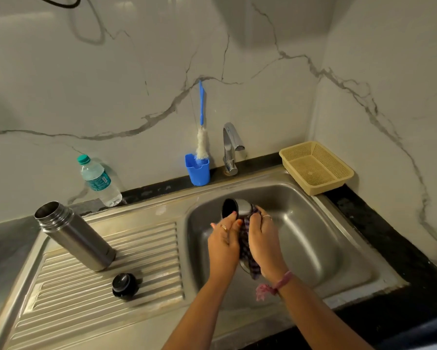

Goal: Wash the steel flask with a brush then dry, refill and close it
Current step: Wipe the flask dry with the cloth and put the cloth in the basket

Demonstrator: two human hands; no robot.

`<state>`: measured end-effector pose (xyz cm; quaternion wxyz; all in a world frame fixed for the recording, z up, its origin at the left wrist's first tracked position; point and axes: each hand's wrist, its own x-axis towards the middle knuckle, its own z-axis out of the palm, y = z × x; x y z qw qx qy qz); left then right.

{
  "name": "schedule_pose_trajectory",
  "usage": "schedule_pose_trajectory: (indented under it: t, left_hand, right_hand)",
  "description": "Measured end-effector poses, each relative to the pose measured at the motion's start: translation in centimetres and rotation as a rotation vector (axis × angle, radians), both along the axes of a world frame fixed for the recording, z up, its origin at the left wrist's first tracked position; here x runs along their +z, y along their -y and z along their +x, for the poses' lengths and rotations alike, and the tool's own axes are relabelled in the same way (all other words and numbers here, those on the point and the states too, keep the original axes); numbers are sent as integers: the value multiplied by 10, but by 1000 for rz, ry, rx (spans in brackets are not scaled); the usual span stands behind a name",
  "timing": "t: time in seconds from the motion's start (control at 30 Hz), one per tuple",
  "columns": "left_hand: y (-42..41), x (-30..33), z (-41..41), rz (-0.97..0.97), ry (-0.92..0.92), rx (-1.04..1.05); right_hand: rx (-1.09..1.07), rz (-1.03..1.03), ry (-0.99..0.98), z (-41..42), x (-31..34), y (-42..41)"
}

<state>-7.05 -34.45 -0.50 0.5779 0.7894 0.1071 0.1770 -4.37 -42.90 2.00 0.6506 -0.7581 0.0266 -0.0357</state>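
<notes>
The steel flask (77, 237) stands open-mouthed on the ribbed drainboard at the left, tilted by the wide lens. Its black stopper (124, 286) lies on the drainboard in front of it. Over the sink basin (310, 238) my left hand (223, 242) grips the flask's steel cup lid (233, 207), whose dark inside faces left. My right hand (264, 245) presses a checked purple cloth (247, 247) against the cup. The blue-handled bottle brush (201, 137) stands in a blue holder (197, 170) against the wall.
A plastic water bottle (98, 180) with a green cap leans on the wall behind the flask. The chrome tap (231, 147) stands behind the basin. A beige mesh basket (316, 166) sits on the black counter at the back right.
</notes>
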Motion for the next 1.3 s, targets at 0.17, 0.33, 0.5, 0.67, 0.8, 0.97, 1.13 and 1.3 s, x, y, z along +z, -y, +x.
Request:
schedule_pose_trajectory:
  t: [0.17, 0.33, 0.5, 0.67, 0.8, 0.97, 1.13, 1.3]
  left_hand:
    - [-31, 13, 8, -1, 8, -24]
    - [-41, 9, 6, -676, -110, -67]
    - [-47, 6, -2, -918, -88, 6]
    - [-69, -9, -10, -682, -132, 92]
    - [-91, -10, -16, -349, -143, 228]
    - [-134, -13, -9, 36, -314, 309]
    - [-170, -20, -11, 222, -491, 264]
    - [-192, -24, -10, 231, -599, 298]
  right_hand:
    - [103, 308, -251, -3, 6, 17]
    - [119, 622, -597, 4, -2, 27]
    - [198, 755, -691, -1, -16, 31]
    - [182, 748, -695, -3, -25, 25]
    - [127, 741, -745, -2, -33, 18]
    - [70, 712, -729, 1, -44, 9]
    - [38, 765, -719, 0, -49, 2]
    - [-28, 784, -728, -4, -53, -6]
